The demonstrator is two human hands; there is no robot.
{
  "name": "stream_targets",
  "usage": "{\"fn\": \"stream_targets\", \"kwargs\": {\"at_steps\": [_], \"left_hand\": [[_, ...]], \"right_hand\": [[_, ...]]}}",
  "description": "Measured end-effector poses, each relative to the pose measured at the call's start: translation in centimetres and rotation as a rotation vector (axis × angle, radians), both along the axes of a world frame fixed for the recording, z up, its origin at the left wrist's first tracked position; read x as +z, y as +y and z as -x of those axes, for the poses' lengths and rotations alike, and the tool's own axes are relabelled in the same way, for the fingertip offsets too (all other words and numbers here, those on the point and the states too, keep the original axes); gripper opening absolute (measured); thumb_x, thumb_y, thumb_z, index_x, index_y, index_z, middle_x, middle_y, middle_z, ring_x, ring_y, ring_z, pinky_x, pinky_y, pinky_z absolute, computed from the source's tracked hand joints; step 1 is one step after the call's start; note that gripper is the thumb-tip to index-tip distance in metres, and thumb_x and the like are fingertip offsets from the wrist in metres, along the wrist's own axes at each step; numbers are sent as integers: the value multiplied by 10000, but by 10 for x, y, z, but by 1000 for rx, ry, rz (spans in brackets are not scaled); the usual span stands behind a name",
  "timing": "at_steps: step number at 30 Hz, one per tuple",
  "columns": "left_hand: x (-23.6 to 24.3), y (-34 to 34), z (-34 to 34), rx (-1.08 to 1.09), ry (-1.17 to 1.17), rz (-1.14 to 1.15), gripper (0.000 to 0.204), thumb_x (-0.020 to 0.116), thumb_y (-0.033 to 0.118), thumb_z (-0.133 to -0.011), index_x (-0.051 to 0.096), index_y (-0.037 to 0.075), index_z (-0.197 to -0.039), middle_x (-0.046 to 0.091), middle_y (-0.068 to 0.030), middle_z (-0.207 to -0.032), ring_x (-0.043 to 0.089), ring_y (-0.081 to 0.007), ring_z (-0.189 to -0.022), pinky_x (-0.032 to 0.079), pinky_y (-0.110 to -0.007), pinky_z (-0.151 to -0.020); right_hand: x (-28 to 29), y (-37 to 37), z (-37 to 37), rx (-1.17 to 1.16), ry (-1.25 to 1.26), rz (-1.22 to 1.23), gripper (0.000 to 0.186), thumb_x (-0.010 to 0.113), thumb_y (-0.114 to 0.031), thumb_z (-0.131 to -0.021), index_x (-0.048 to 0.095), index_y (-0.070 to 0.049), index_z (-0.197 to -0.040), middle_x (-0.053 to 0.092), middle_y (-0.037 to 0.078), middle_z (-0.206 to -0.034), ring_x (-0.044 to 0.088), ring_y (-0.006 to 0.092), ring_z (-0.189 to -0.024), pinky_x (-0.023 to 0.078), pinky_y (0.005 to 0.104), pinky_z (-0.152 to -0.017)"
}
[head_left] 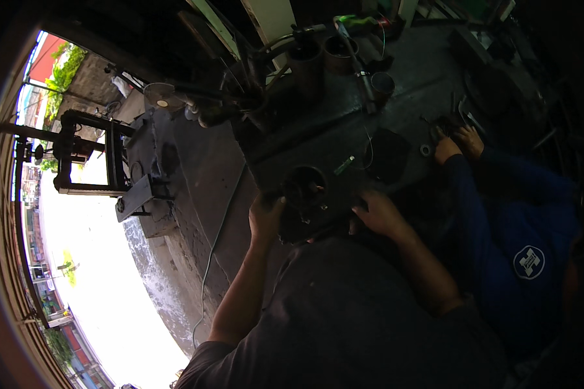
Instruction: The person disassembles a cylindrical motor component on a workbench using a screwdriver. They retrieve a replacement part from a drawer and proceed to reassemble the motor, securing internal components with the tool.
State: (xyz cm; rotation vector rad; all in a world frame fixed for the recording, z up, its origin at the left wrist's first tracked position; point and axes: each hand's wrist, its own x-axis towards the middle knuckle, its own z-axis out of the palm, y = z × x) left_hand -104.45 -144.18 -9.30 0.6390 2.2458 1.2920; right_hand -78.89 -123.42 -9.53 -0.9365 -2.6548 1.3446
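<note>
A dark, open-topped round vessel (306, 188) stands at the near left part of the dark worktable, with small shiny bits in and just below it. My left hand (265, 219) is closed at its left side, the thumb at the rim and the other fingers mostly hidden. Farther right, at the table's near edge, my right hand (379, 212) is curled, its thumb pointing left and a fingertip showing underneath. What lies in each grip is too dark to make out. A small green-and-white item (344, 165) with a thin wire lies beyond the vessel.
At the right, a co-worker in a blue top (512, 240) has both hands over small parts, beside a metal ring (425, 150). Dark cups (383, 85) and a bar-shaped tool (365, 84) stand at the back. A cable (219, 243) crosses the floor left of the table.
</note>
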Motion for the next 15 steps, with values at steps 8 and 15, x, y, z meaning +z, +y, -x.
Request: {"fn": "stream_targets", "kwargs": {"at_steps": [8, 15], "left_hand": [[1, -19, -31, -45, -166, 119, 413, 817, 223, -960, 724, -25, -1277, 809, -168, -1146, 778, -245, -1062, 592, -388, -956], [12, -19, -46, -207, -304, 158, 584, 865, 318, -949, 678, -37, -1374, 810, -191, -1132, 801, -296, -972, 640, -432, -912]], "right_hand": [[17, 1, 3, 21, -63, 126, 447, 707, -187, -1056, 632, 61, -1420, 720, 290, -1228, 768, 289, -609, 632, 449, -807], [13, 0, 8, 83, -161, 20, 476, 738, -236, -1037, 652, 2, -1440, 713, 260, -1307, 786, 302, -984, 591, 464, -991]]}}
